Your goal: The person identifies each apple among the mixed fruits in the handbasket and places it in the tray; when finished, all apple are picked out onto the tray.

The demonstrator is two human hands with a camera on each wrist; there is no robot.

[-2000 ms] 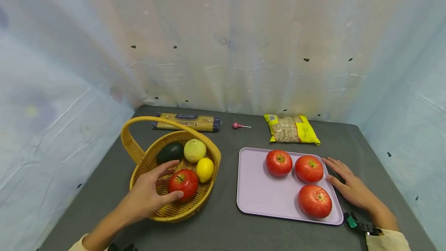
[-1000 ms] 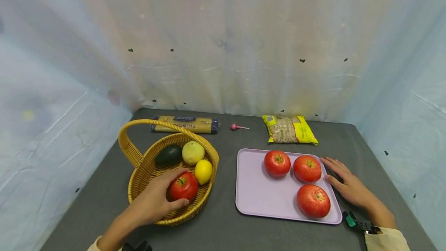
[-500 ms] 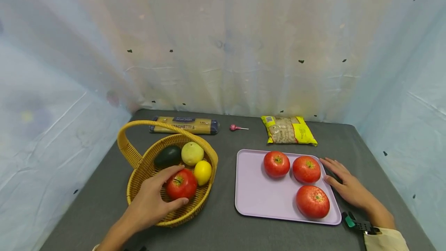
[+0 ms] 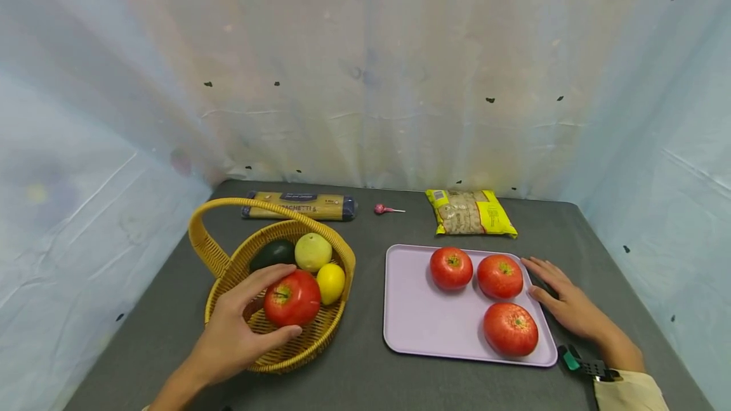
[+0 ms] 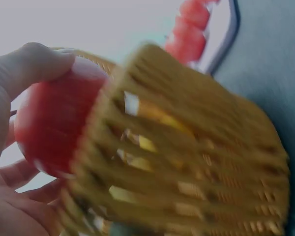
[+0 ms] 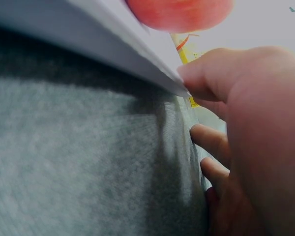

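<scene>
Left to right. Your left hand (image 4: 237, 328) is curled round a red tomato (image 4: 292, 299), thumb on the near side, fingers over the far side; the left wrist view shows the same grip, w/ the fruit above the wicker wall. The tomato sits over the near part of the yellow basket (image 4: 228, 274), which it may or may not be touching. Avocado (image 4: 273, 252), pale green fruit (image 4: 312, 252) and lemon (image 4: 330, 283) lie packed at the basket's far side, which prob. leaves the near part free for your hand.

Centre: lilac tray (image 4: 417, 309) carries three tomatoes, grouped to its right half; left half bare.

Right: your right hand (image 4: 565, 306) lies flat, fingers relaxed, gripping nothing, thumb against the tray's right rim, apparently steadying it.

Rear edge: spaghetti pack (image 4: 299, 205), lollipop (image 4: 384, 209), yellow bag (image 4: 469, 212), well apart from both hands.
</scene>
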